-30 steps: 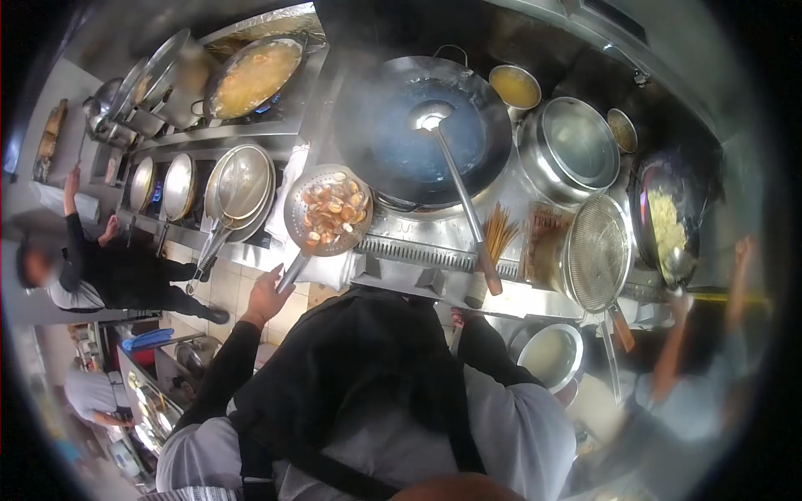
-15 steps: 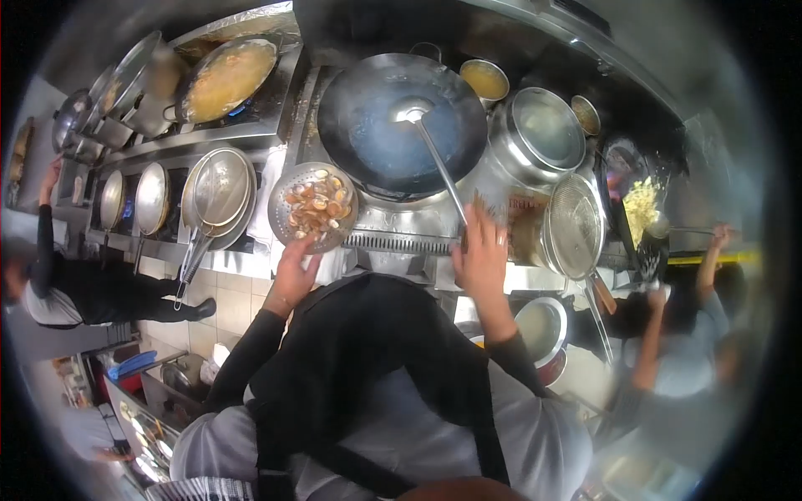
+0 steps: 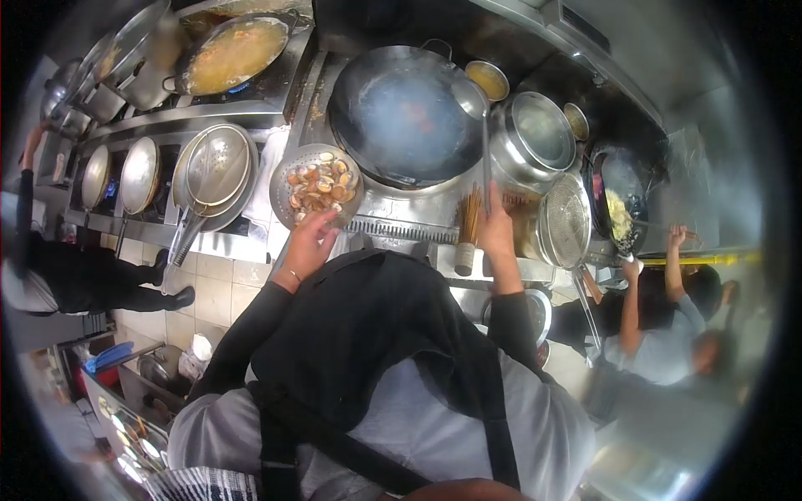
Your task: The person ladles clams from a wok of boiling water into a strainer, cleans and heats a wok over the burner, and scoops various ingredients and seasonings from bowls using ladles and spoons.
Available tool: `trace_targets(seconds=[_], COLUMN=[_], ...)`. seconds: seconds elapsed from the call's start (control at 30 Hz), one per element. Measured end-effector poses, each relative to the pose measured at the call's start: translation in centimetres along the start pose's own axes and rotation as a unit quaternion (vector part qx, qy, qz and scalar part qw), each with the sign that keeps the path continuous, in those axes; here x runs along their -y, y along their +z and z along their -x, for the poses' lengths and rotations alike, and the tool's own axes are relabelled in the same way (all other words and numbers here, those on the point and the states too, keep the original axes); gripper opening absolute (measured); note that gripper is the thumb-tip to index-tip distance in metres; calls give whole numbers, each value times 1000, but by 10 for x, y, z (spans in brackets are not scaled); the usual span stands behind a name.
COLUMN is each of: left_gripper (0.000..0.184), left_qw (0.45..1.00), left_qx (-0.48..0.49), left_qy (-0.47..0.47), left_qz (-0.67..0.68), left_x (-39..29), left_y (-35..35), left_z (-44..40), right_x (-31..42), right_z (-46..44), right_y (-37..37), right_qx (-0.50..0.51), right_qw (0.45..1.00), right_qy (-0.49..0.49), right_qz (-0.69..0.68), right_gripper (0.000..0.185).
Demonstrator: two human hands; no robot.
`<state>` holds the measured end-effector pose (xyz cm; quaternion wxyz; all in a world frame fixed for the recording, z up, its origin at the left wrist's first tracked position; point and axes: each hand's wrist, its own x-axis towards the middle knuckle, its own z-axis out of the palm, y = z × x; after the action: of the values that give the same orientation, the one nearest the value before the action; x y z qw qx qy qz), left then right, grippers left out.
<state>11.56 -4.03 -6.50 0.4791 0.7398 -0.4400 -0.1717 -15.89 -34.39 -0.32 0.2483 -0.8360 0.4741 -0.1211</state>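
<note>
A perforated strainer (image 3: pixel 283 197) full of brown clams (image 3: pixel 316 189) rests left of the wok. My left hand (image 3: pixel 311 242) is at its near rim, fingertips over the nearest clams and thumb apart; whether it grips any is hard to see. With my right hand (image 3: pixel 499 230) I am closed round the handle of a ladle (image 3: pixel 470 98). Its bowl is at the right wall of the big black wok (image 3: pixel 355 154). Bluish steam covers the wok's middle, where a few reddish pieces show faintly. Beside my right hand stands a holder of thin wooden sticks (image 3: pixel 468 225).
Stacked strainers (image 3: pixel 217 171) and pans (image 3: pixel 140 174) line the left burners. An orange-filled wok (image 3: pixel 234 57) sits beyond. Right are a metal pot (image 3: pixel 541 129) and mesh strainers (image 3: pixel 566 219). A co-worker's hands (image 3: pixel 672 238) work at another wok; another person stands left.
My right hand has closed on the ladle handle, and the ladle has swung from the wok's middle to its right side. My left hand has shifted further over the clams. Reddish pieces now show in the wok.
</note>
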Motion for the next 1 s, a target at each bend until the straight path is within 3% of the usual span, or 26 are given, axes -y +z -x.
trace_targets(seconds=[0.03, 0.1, 0.13, 0.17, 0.2, 0.23, 0.3, 0.33, 0.37, 0.43, 0.47, 0.5, 0.57, 0.7, 0.77, 0.83, 0.9, 0.93, 1.0], left_gripper=[38, 38, 38, 38, 38, 37, 37, 36, 36, 35, 35, 34, 34, 33, 33, 33, 32, 32, 32], left_qw=[1000, 1000, 1000, 999, 999, 999, 999, 999, 999, 999, 999, 999, 999, 998, 998, 999, 999, 998, 998], left_qx=[-14, -10, -8, -6, -9, -11, -9, -7, -3, 19, 23, 25, 28, 31, 26, 27, 29, 33, 29], left_qy=[1, -7, -14, -14, -18, -22, -18, -13, -11, -23, -21, -17, -14, -22, -19, -9, -14, -19, -18], left_qz=[8, 18, 24, 29, 26, 22, 29, 35, 36, 44, 45, 42, 40, 42, 48, 39, 43, 46, 46], left_x=[2, 2, 2, 2, 3, 3, 1, 0, -3, -10, -8, -5, -3, -3, 0, 0, -2, -3, -2], left_y=[-1, -6, -6, -5, -5, -5, -5, -4, -4, -5, -3, -2, -2, 0, 0, -2, -3, -3, -3], left_z=[1, 1, 1, 1, 1, 1, -1, -2, -4, -7, -8, -8, -9, -7, -6, -5, -5, -4, -4], right_x=[-11, -36, -20, 13, 32, 33, 35, 45, 43, 38, 39, 39, 39, 46, 43, 40, 35, 32, 23], right_z=[3, 14, 25, 39, 46, 47, 51, 52, 49, 44, 45, 46, 49, 63, 68, 69, 69, 69, 67], right_y=[2, 10, -1, -19, -27, -24, -19, -25, -25, -29, -28, -29, -32, -71, -90, -108, -120, -122, -121], right_qx=[0, -76, -76, 30, 133, 132, 200, 199, 195, 238, 243, 240, 270, 228, 193, 171, 127, 128, 43], right_qw=[1000, 989, 989, 997, 965, 965, 834, 765, 765, 510, 464, 464, 389, 452, 568, 630, 689, 690, 778], right_qy=[1, -126, -123, 8, 138, 140, 218, 268, 270, 313, 310, 309, 293, 275, 224, 216, 220, 220, 239], right_qz=[1, 31, 36, -73, -181, -179, -466, -551, -552, -765, -793, -794, -831, -818, -768, -726, -679, -677, -579], right_gripper=[73, 71, 71, 69, 67, 67, 67, 58, 58, 40, 26, 26, 29, 29, 33, 51, 55, 55, 59])
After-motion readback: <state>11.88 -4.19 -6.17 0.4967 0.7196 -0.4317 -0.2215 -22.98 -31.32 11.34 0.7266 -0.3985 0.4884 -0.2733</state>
